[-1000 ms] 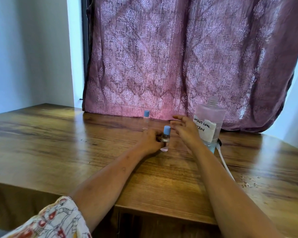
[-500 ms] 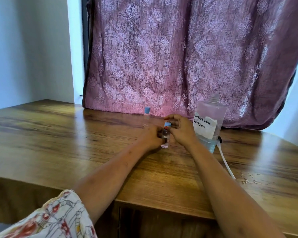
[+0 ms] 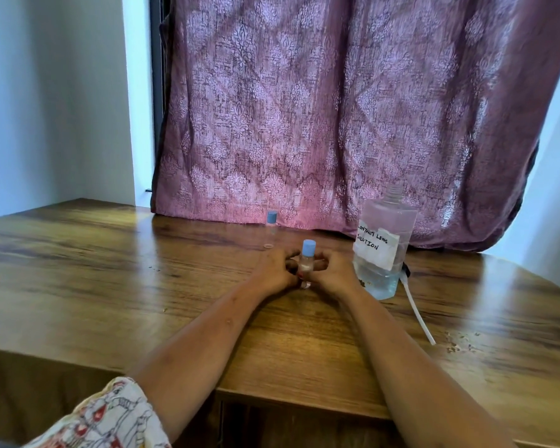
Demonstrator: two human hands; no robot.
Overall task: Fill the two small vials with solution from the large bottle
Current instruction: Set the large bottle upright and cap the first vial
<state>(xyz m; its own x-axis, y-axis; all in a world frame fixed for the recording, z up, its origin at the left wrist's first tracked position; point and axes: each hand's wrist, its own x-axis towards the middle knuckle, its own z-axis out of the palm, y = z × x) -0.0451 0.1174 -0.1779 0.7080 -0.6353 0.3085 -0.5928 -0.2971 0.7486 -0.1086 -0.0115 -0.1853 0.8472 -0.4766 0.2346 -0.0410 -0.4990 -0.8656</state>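
Observation:
A small clear vial with a blue cap stands upright on the wooden table, held between both hands. My left hand grips its left side and my right hand grips its right side, fingers around the body below the cap. A second blue-capped vial stands farther back near the curtain, untouched. The large clear bottle, uncapped and labelled "contact lens solution", stands just right of my right hand, with liquid low in it.
A white tube with a dark end lies on the table beside the bottle, running toward me. A pink patterned curtain hangs behind the table. The table's front edge is near my forearms. Small crumbs lie at right.
My right hand came off the cap and dropped to the vial's body. Both hands now hold the vial, and the blue cap shows fully above the fingers.

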